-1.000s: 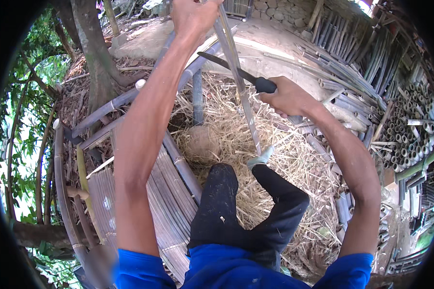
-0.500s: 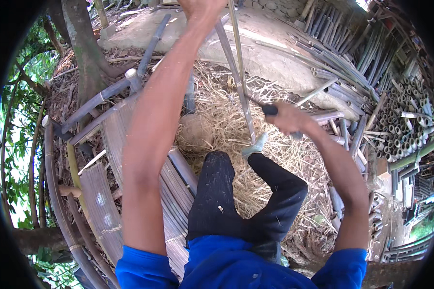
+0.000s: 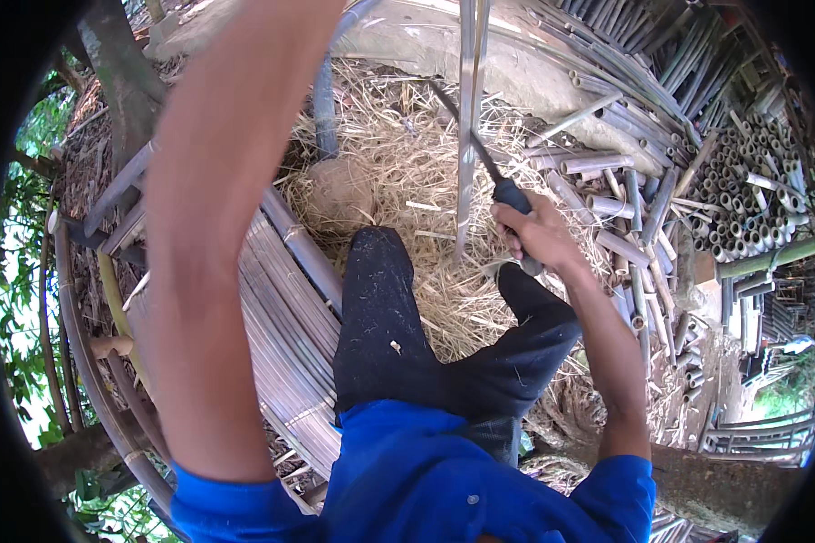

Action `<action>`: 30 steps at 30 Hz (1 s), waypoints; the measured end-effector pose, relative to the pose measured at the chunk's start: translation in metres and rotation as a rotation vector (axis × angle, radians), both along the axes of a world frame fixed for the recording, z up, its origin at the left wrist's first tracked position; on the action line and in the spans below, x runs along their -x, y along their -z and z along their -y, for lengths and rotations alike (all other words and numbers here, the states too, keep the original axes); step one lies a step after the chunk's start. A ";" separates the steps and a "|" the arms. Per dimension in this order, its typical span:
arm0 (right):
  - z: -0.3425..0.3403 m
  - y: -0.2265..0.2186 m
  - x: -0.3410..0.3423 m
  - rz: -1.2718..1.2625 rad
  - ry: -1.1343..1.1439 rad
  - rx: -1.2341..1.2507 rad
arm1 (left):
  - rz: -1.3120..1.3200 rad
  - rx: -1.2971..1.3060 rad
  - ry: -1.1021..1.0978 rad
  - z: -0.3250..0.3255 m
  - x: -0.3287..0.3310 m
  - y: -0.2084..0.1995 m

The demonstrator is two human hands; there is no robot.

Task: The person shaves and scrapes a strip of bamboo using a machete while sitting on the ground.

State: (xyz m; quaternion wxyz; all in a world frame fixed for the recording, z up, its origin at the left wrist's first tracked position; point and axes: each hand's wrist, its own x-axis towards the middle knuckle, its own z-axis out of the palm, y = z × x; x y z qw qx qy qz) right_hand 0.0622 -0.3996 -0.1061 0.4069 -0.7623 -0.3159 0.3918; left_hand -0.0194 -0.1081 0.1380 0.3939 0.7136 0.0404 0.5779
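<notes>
My right hand is closed round the dark handle of a long knife. Its narrow dark blade points up and left and crosses a bamboo strip. Whether the blade sits in a split or passes behind, I cannot tell. Long and thin, the strip stands almost upright between my knees and the top edge, where it looks like two lengths side by side. Its lower end meets the straw near my foot. My left forearm reaches up past the top edge, so the left hand is out of sight.
Straw-like shavings cover the ground ahead, around a rounded brown lump. On my left is a slatted bamboo bench. Cut bamboo tubes are stacked at right, with loose poles nearer. A tree trunk rises far left.
The strip has swung from a slant to nearly upright. My right hand has turned the knife so its blade crosses the strip. My left arm has shifted left and its hand has left the view.
</notes>
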 end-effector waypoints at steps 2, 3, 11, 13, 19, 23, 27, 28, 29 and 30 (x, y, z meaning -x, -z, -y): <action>-0.001 0.019 -0.014 -0.060 0.016 0.006 | -0.179 -0.007 0.059 0.001 -0.024 0.061; 0.000 0.026 -0.019 -0.067 0.049 -0.011 | -0.270 0.035 0.036 0.009 -0.033 0.093; 0.007 0.051 -0.061 0.513 0.040 0.051 | -0.408 0.329 -0.128 0.047 -0.105 0.157; 0.013 0.063 -0.066 0.783 0.087 -0.005 | -0.365 0.351 -0.160 0.056 -0.123 0.162; 0.020 0.063 -0.087 0.384 0.027 0.062 | -0.232 0.346 -0.179 0.062 -0.152 0.171; 0.038 0.124 -0.098 0.319 -0.050 0.233 | -0.232 0.318 -0.277 0.060 -0.163 0.175; 0.050 0.184 -0.094 0.647 0.084 0.080 | -0.252 0.314 -0.334 0.065 -0.174 0.171; 0.045 0.183 -0.090 0.637 0.079 0.079 | -0.261 0.314 -0.340 0.063 -0.174 0.172; 0.041 0.181 -0.088 0.579 0.094 0.055 | -0.193 0.364 -0.402 0.062 -0.175 0.172; 0.038 0.178 -0.087 0.521 0.110 0.032 | -0.124 0.414 -0.462 0.061 -0.177 0.173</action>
